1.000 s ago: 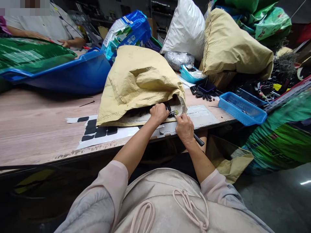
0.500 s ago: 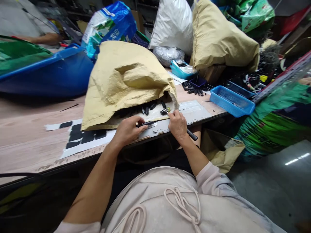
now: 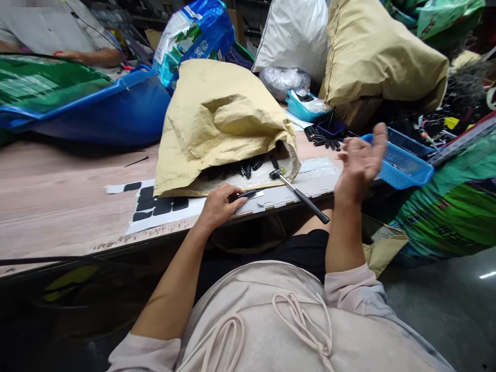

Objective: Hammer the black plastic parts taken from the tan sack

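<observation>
My left hand (image 3: 221,205) is closed around a slim black pen-like piece (image 3: 248,194) at the table's front edge. A small hammer (image 3: 304,199) lies with its head at the mouth of a tan sack (image 3: 228,124) and its black handle sticking out past the edge. Several short black pieces (image 3: 248,169) show inside the sack's opening. My right hand (image 3: 360,163) is raised to the right of the hammer, its fingers apart and slightly blurred, and I see nothing in it. It is near a blue basket (image 3: 406,173).
White sheets with black pads (image 3: 163,205) lie left of the sack. A large blue tub (image 3: 108,111) stands behind. Loose black pieces (image 3: 321,138) lie beyond, with full sacks (image 3: 383,51) at the back. Another person's hand (image 3: 73,55) shows at far left.
My right hand has let go of the hammer and moved up and right, its fingers opening. The hammer rests on the table edge. My left hand keeps hold of the black piece; the view has shifted.
</observation>
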Tool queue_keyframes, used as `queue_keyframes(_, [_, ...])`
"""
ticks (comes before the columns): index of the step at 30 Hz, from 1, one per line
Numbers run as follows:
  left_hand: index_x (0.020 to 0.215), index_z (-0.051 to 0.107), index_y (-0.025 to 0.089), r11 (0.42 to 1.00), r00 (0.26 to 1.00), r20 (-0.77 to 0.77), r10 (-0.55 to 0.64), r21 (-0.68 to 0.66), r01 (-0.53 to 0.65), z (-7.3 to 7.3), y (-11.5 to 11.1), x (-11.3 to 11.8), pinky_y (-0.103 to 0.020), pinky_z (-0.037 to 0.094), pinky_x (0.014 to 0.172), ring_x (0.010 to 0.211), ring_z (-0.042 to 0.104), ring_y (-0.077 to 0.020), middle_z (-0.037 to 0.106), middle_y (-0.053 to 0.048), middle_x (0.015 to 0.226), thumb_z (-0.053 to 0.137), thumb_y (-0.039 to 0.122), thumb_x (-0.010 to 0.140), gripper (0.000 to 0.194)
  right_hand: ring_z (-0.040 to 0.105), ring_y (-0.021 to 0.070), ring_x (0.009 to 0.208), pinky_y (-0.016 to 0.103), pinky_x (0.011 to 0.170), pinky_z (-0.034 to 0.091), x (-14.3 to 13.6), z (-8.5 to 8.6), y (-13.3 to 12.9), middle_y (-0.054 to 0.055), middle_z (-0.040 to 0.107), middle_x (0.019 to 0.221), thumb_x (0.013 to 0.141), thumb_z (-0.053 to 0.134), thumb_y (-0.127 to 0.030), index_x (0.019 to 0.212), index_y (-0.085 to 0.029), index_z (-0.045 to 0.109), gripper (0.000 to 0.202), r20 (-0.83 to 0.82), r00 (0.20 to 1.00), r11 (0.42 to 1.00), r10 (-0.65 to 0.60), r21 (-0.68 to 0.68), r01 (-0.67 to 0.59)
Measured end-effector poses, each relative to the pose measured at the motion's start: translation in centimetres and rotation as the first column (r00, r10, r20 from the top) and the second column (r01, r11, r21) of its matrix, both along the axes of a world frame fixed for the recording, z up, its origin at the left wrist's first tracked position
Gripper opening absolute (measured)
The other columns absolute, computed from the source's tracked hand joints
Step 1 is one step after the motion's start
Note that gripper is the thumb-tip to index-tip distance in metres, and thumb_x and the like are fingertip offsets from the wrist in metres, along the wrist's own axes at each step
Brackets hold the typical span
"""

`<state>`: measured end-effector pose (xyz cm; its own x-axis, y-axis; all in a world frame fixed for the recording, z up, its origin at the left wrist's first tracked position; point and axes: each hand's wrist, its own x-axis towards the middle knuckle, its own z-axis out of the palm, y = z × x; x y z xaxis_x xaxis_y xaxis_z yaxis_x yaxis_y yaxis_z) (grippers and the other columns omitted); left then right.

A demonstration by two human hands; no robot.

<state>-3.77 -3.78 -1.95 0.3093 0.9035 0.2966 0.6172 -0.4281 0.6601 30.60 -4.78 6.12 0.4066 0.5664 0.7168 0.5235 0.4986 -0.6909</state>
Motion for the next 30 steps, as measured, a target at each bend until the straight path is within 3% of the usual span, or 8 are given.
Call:
queue_keyframes(3, [0.102,0.081,0.021,1.000,1.000,0.008,0.002,-0.013,-0.002,-0.2,0.1,0.1,-0.033,0.049,0.075,0.075,0.058,-0.0189,0.073,-0.004,0.092,0.076,0.046,0.087,0.029,0.068,0.0179,0.089,0.032,0.077,0.057,0.1,1.6,-1.6,0.008,0.070,0.111,0.104,0.061,-0.041,0.161,-0.019,0.048,0.062,-0.079,0.995,0.994,0.059,0.094,-0.052])
queue_keyframes(6, [0.100,0.081,0.021,1.000,1.000,0.021,0.002,-0.014,-0.001,-0.4,0.2,0.2,-0.033,0.049,0.076,0.076,0.058,-0.0192,0.073,-0.004,0.093,0.078,0.045,0.086,0.028,0.066,0.0192,0.084,0.032,0.073,0.055,-2.5,-0.1,-3.4,0.007,0.073,0.104,0.099,0.067,-0.037,0.120,-0.020,0.078,0.029,0.181,0.964,0.953,0.197,-0.267,-0.144])
queue_keyframes(9, [0.099,0.081,0.022,1.000,1.000,0.025,0.002,-0.006,-0.002,-0.5,0.4,0.3,-0.033,0.048,0.076,0.076,0.058,-0.0192,0.072,-0.004,0.091,0.077,0.043,0.087,0.025,0.066,0.0257,0.100,0.038,0.089,0.055,-4.6,-3.1,-4.5,0.010,0.073,0.109,0.096,0.070,-0.027,0.117,-0.020,0.081,0.024,0.479,0.857,0.830,0.192,-0.544,0.118])
queue_keyframes(12, [0.099,0.081,0.022,1.000,1.000,0.019,0.001,-0.012,0.000,-0.5,0.4,0.3,-0.033,0.047,0.077,0.076,0.058,-0.0192,0.070,-0.003,0.090,0.077,0.042,0.087,0.024,0.062,0.0327,0.114,0.041,0.093,0.053,-5.4,-5.1,-4.5,0.015,0.069,0.119,0.098,0.072,-0.030,0.123,-0.020,0.079,0.027,0.669,0.733,0.694,0.125,-0.587,0.417])
queue_keyframes(16, [0.099,0.081,0.021,0.999,1.000,0.030,0.008,-0.038,-0.006,-0.2,0.3,0.3,-0.033,0.047,0.077,0.077,0.058,-0.0192,0.071,-0.004,0.092,0.077,0.041,0.087,0.024,0.063,0.0302,0.110,0.037,0.091,0.052,-5.2,-5.8,-4.0,0.016,0.068,0.118,0.103,0.063,-0.023,0.116,-0.019,0.076,0.019,0.716,0.682,0.673,0.151,-0.580,0.460])
queue_keyframes(19, [0.100,0.081,0.021,0.999,0.999,0.050,0.005,-0.044,-0.003,-0.2,0.2,0.3,-0.033,0.047,0.077,0.077,0.058,-0.0194,0.071,-0.004,0.092,0.077,0.041,0.086,0.025,0.066,0.0278,0.105,0.036,0.092,0.053,-5.2,-6.1,-4.3,0.014,0.070,0.115,0.104,0.055,-0.020,0.109,-0.018,0.072,0.018,0.645,0.751,0.743,0.138,-0.570,0.352])
queue_keyframes(23, [0.103,0.081,0.022,0.999,0.998,0.069,0.006,-0.044,-0.003,-0.2,0.3,0.3,-0.033,0.047,0.076,0.078,0.058,-0.0196,0.071,-0.003,0.089,0.077,0.042,0.086,0.027,0.073,0.0237,0.096,0.034,0.090,0.058,-6.3,-6.8,-6.0,0.009,0.077,0.103,0.107,0.046,-0.026,0.119,-0.019,0.071,0.028,0.375,0.880,0.835,0.291,-0.548,-0.043])
queue_keyframes(30, [0.100,0.084,0.022,0.998,0.993,0.117,0.003,-0.061,0.004,-0.3,0.3,0.4,-0.032,0.048,0.077,0.079,0.059,-0.0194,0.073,-0.003,0.091,0.078,0.038,0.084,0.023,0.076,0.0194,0.094,0.035,0.098,0.062,-10.1,-8.0,-8.1,0.009,0.080,0.124,0.110,0.043,-0.025,0.158,-0.023,0.060,0.051,0.310,0.817,0.826,0.485,-0.469,-0.313])
